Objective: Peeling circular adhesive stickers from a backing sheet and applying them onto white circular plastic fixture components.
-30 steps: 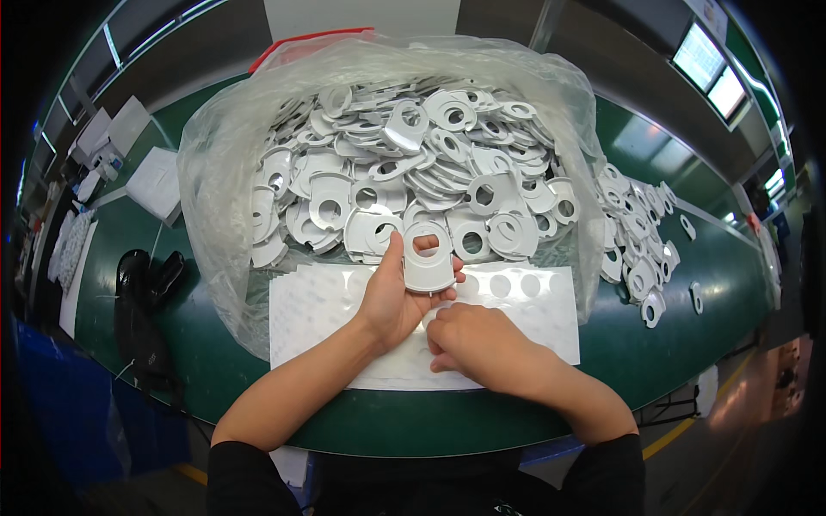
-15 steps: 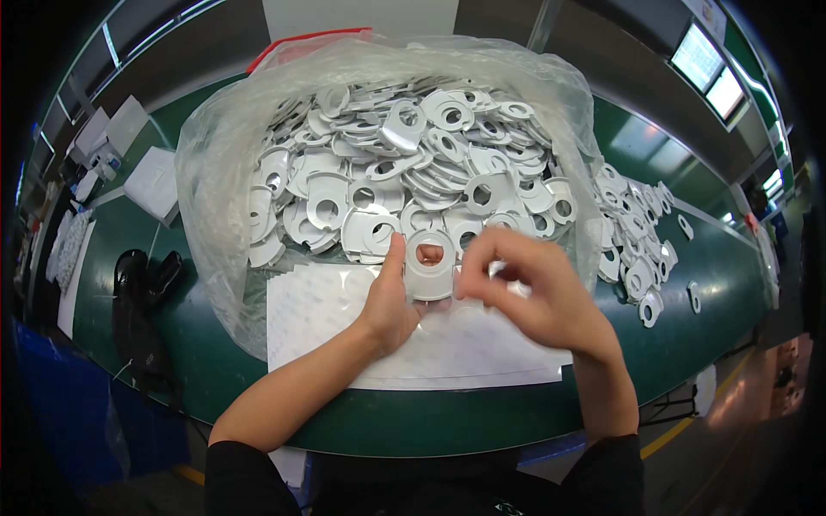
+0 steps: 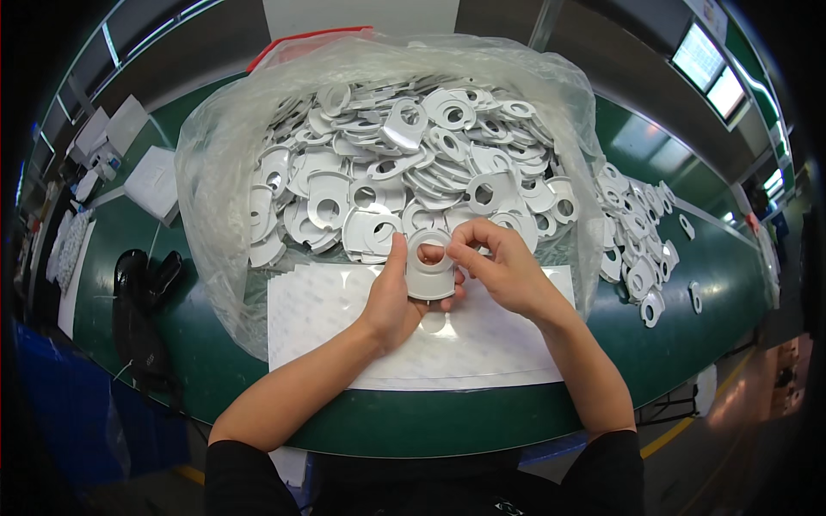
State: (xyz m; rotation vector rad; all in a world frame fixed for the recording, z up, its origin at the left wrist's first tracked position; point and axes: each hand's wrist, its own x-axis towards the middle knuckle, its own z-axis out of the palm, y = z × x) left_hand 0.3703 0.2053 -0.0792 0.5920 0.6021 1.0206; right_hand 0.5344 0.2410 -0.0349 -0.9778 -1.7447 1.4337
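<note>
At the far left of the green table lie a black pouch and some white boxes, well apart from the work. Next comes a big clear plastic bag slumped open, heaped with white plastic rings. In front of it, a white sheet lies flat near the table's front edge. The left hand holds one white ring just above that sheet, thumb along its left side and fingers curled behind it. The right hand pinches the ring's right rim between thumb and fingertips. The ring looks light, thin and fairly stiff, smooth enough to slip, so the outer rim or the hole's edge seem the safest places to hold it. To the right, more loose rings are scattered near the bag. Open room is mostly over the sheet and toward the right end; the bag wall crowds the far side
</note>
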